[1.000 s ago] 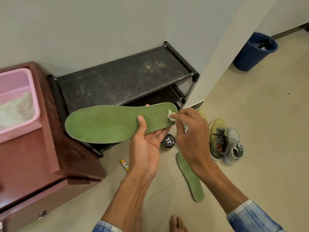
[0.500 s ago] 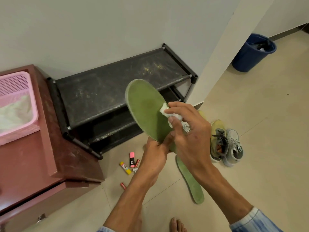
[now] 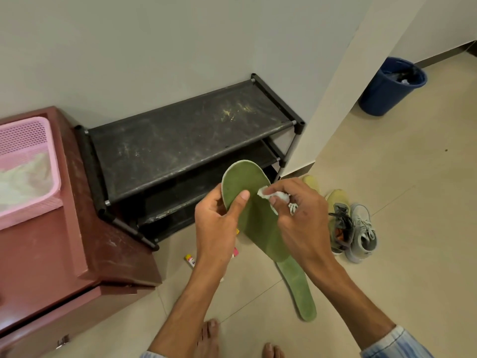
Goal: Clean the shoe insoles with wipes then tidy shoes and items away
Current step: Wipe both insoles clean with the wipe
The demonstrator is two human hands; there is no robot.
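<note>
Gripping green insole [image 3: 254, 213] w/ left hand [image 3: 216, 223], right hand [image 3: 296, 215] pinching wipe [image 3: 273, 196]

My left grip [image 3: 216, 223] clasps the insole [image 3: 258, 228], thumb on top; just right of it, right grip [image 3: 304, 223] pinches the wipe [image 3: 278, 196].

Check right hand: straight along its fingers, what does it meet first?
The right hand has its wipe on the held insole; beyond that, probably the thumb of the left hand, depth unclear.

Pink basket [image 3: 25, 135] sitting on red cabinet [image 3: 38, 254], left; blue bin [image 3: 382, 96] standing well apart, by far wall.
</note>
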